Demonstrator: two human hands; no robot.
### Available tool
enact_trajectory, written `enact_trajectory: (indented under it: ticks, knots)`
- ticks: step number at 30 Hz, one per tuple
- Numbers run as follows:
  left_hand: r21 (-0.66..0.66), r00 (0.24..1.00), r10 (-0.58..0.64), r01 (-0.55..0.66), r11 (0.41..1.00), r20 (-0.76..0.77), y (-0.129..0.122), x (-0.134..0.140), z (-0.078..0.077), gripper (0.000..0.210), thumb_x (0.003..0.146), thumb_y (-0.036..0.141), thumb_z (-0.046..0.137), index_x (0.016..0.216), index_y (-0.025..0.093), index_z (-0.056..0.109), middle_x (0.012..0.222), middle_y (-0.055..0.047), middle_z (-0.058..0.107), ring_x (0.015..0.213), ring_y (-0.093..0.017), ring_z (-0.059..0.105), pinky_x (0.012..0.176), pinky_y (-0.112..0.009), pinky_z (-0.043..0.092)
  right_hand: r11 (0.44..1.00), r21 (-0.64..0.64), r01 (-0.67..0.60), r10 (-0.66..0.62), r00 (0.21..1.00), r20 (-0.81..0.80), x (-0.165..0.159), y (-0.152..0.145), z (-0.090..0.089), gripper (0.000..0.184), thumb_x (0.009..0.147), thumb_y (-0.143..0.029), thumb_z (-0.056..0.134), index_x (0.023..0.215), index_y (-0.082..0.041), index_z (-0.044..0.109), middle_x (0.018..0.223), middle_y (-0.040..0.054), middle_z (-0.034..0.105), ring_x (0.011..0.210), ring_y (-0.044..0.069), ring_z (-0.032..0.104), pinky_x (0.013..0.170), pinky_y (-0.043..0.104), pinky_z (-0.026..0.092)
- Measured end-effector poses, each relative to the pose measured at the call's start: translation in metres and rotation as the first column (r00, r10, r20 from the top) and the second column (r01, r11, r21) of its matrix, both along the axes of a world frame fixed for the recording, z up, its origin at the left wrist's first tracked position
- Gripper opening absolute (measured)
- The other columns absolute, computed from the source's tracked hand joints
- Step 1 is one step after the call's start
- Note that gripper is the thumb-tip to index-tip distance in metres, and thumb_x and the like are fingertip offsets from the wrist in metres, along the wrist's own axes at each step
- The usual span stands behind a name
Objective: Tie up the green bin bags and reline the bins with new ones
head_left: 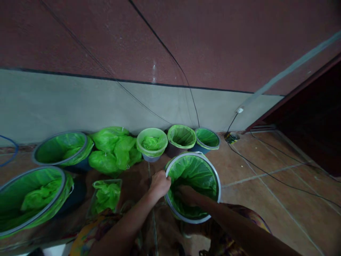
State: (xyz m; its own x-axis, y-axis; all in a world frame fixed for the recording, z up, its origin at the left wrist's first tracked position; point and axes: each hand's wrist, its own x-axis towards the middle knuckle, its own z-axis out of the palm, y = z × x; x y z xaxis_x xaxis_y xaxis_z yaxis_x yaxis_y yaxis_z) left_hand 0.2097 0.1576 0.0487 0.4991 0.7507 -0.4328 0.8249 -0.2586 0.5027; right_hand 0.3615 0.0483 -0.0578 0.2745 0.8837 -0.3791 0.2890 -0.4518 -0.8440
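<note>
A round bucket (219,181) with a grey rim and a green mesh liner (193,170) stands in front of me. My left hand (160,183) is closed around the left side of its rim. Down inside the bucket is my right hand (186,195), against or near the liner; its fingers are in shadow and mostly hidden. Just behind stand a dark bucket (174,152) and a blue bucket (202,149), both lined with green mesh. A small pale bucket (151,158) beside them has bunched green mesh in it.
Filled green mesh bags (114,151) lie by the wall. Two large lined tubs (86,142) (64,177) stand at left, near a clear tray (92,202) holding green mesh. At right, a black cable (266,174) crosses the tiled floor from a small yellow-black object (232,138).
</note>
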Motion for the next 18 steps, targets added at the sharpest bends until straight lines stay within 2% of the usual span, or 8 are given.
enact_trajectory:
  ticks: [1, 2, 4, 7, 11, 15, 16, 18]
  knots:
    - [0.0, 1.0, 0.011, -0.011, 1.0, 0.002, 0.0, 0.0, -0.002, 0.032, 0.09, 0.027, 0.046, 0.105, 0.011, 0.07, 0.107, -0.017, 0.072, 0.107, -0.022, 0.066, 0.087, -0.026, 0.046, 0.989, -0.038, -0.141, 0.145, 0.98, 0.137, -0.002, 0.0, 0.005, 0.011, 0.076, -0.021, 0.065, 0.066, -0.016, 0.067, 0.07, 0.0051, 0.066, 0.07, 0.017, 0.06, 0.083, 0.032, 0.048]
    - [0.001, 1.0, 0.023, -0.023, 1.0, 0.007, 0.001, -0.001, -0.004, 0.031, 0.09, 0.026, 0.047, 0.104, 0.011, 0.07, 0.107, -0.016, 0.072, 0.106, -0.022, 0.066, 0.087, -0.026, 0.046, 0.96, -0.084, -0.268, 0.281, 0.921, 0.27, -0.003, -0.001, 0.01, 0.013, 0.08, -0.023, 0.059, 0.08, -0.017, 0.07, 0.084, 0.0077, 0.07, 0.08, 0.019, 0.063, 0.087, 0.033, 0.047]
    - [0.003, 0.999, 0.043, -0.043, 0.999, 0.022, 0.001, -0.001, -0.009, 0.03, 0.089, 0.024, 0.047, 0.103, 0.012, 0.07, 0.105, -0.016, 0.072, 0.104, -0.022, 0.066, 0.087, -0.026, 0.046, 0.92, -0.125, -0.371, 0.388, 0.82, 0.422, -0.005, -0.004, 0.02, 0.026, 0.086, -0.024, 0.048, 0.099, -0.017, 0.07, 0.101, 0.0102, 0.071, 0.094, 0.023, 0.065, 0.091, 0.035, 0.047]
    - [0.021, 0.997, 0.058, -0.059, 0.998, 0.056, 0.001, -0.001, -0.018, 0.028, 0.088, 0.023, 0.048, 0.101, 0.013, 0.071, 0.103, -0.015, 0.072, 0.103, -0.023, 0.066, 0.087, -0.027, 0.045, 0.934, -0.021, -0.356, 0.317, 0.803, 0.504, 0.003, -0.006, 0.036, 0.033, 0.088, -0.023, 0.043, 0.107, -0.021, 0.07, 0.11, 0.0082, 0.071, 0.103, 0.022, 0.065, 0.095, 0.034, 0.047]
    - [0.036, 0.999, 0.03, -0.032, 0.999, 0.043, 0.005, -0.002, -0.031, 0.029, 0.088, 0.021, 0.046, 0.102, 0.011, 0.069, 0.103, -0.015, 0.072, 0.104, -0.023, 0.066, 0.088, -0.028, 0.045, 0.951, 0.19, -0.245, 0.062, 0.75, 0.658, 0.038, -0.001, 0.056, 0.038, 0.091, -0.028, 0.039, 0.116, -0.021, 0.067, 0.122, 0.0104, 0.067, 0.114, 0.024, 0.062, 0.101, 0.038, 0.047]
    - [0.065, 1.0, -0.001, -0.001, 0.998, 0.028, 0.01, -0.003, -0.04, 0.029, 0.087, 0.019, 0.046, 0.103, 0.008, 0.068, 0.106, -0.016, 0.071, 0.106, -0.024, 0.065, 0.088, -0.028, 0.044, 0.94, 0.307, -0.145, -0.144, 0.648, 0.748, 0.085, 0.011, 0.064, 0.052, 0.083, -0.038, 0.056, 0.13, -0.018, 0.056, 0.136, 0.0139, 0.056, 0.125, 0.031, 0.052, 0.106, 0.048, 0.042]
    - [0.069, 1.0, -0.008, 0.006, 0.998, 0.024, 0.011, -0.003, -0.042, 0.029, 0.087, 0.02, 0.046, 0.102, 0.008, 0.068, 0.106, -0.016, 0.071, 0.105, -0.024, 0.065, 0.087, -0.029, 0.044, 0.946, 0.298, -0.13, -0.143, 0.657, 0.741, 0.095, 0.015, 0.062, 0.059, 0.079, -0.041, 0.06, 0.132, -0.017, 0.055, 0.136, 0.0145, 0.055, 0.126, 0.032, 0.051, 0.107, 0.05, 0.041]
    - [0.075, 1.0, -0.017, 0.015, 0.997, 0.02, 0.014, -0.003, -0.044, 0.028, 0.086, 0.022, 0.048, 0.1, 0.009, 0.068, 0.103, -0.016, 0.071, 0.102, -0.025, 0.066, 0.085, -0.029, 0.045, 0.966, 0.22, -0.137, -0.039, 0.763, 0.646, 0.108, 0.022, 0.057, 0.063, 0.076, -0.046, 0.064, 0.131, -0.017, 0.056, 0.13, 0.0142, 0.06, 0.119, 0.031, 0.056, 0.103, 0.048, 0.044]
